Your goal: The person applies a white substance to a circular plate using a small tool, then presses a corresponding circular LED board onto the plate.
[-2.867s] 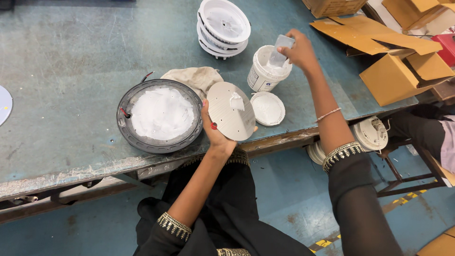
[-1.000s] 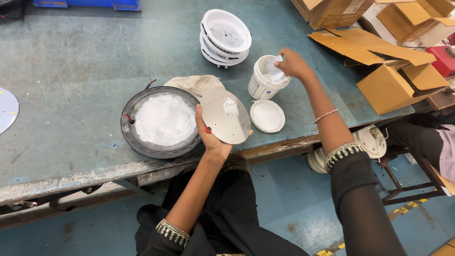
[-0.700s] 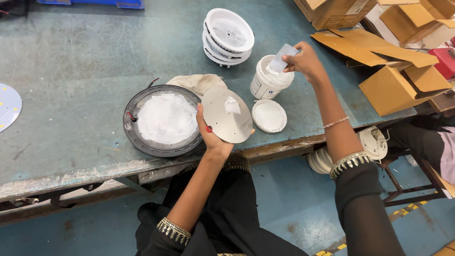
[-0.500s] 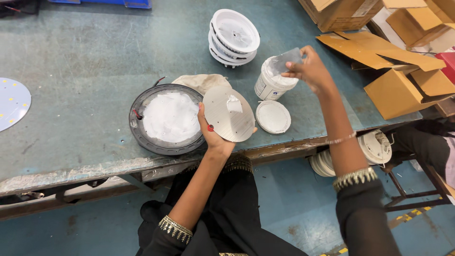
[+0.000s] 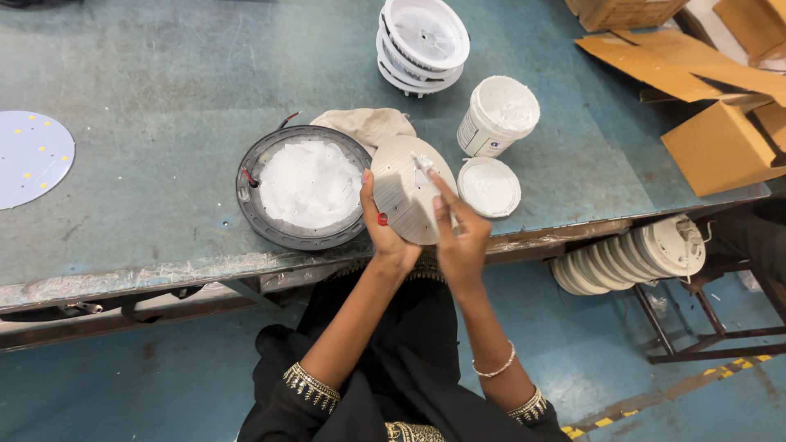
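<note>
My left hand (image 5: 383,227) grips a pale round disc (image 5: 405,184) by its lower left edge, tilted up over the bench's front edge. My right hand (image 5: 460,233) holds a small flat spreader (image 5: 427,166) against the disc's face, its tip carrying white paste. Just left lies a dark round housing (image 5: 301,187) coated inside with white paste. An open white tub of paste (image 5: 498,116) stands behind the disc, with its lid (image 5: 489,187) lying flat in front of it.
A stack of white round housings (image 5: 421,42) stands at the back. A crumpled cloth (image 5: 364,124) lies behind the dark housing. A round white board (image 5: 31,158) rests far left. Cardboard boxes (image 5: 714,147) crowd the right end. More white housings (image 5: 630,255) hang below the bench.
My right hand has come from the paste tub down to the disc, bringing the spreader onto its face. The left hand still holds the disc.
</note>
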